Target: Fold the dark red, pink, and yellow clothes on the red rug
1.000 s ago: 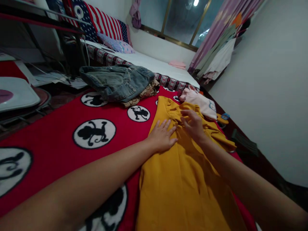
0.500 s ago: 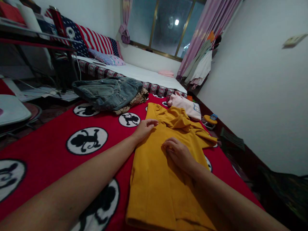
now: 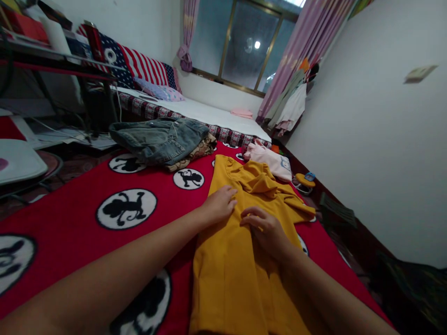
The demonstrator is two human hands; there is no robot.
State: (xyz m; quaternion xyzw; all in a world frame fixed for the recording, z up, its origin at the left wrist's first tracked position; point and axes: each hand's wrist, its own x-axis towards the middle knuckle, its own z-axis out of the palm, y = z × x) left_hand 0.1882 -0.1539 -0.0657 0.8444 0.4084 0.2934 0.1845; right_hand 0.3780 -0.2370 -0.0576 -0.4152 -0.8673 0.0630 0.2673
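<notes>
A mustard-yellow garment [image 3: 223, 265], seemingly a dress, is spread lengthwise over a red blanket [image 3: 80, 251] with monkey prints. Its upper part is bunched in loose folds, and one sleeve points right. My left hand [image 3: 220, 204] rests open on the garment's left side, fingers stretched over the cloth. Just to the right, my right hand [image 3: 267, 228] touches the middle of the garment with fingers loosely bent and apart. A long crease runs down the cloth below it. The right palm is hidden.
Folded jeans [image 3: 164, 139] lie over patterned brown cloth [image 3: 192, 156] at the blanket's far left. A pink folded garment [image 3: 268, 160] sits beyond the yellow one. A bed [image 3: 202, 109] stands under the window, a desk [image 3: 59, 60] at left, and a white wall [image 3: 370, 153] at right.
My left hand has come back toward me and slightly right, from the garment's left shoulder area onto its body. My right hand has shifted slightly right. The view has tilted up a little.
</notes>
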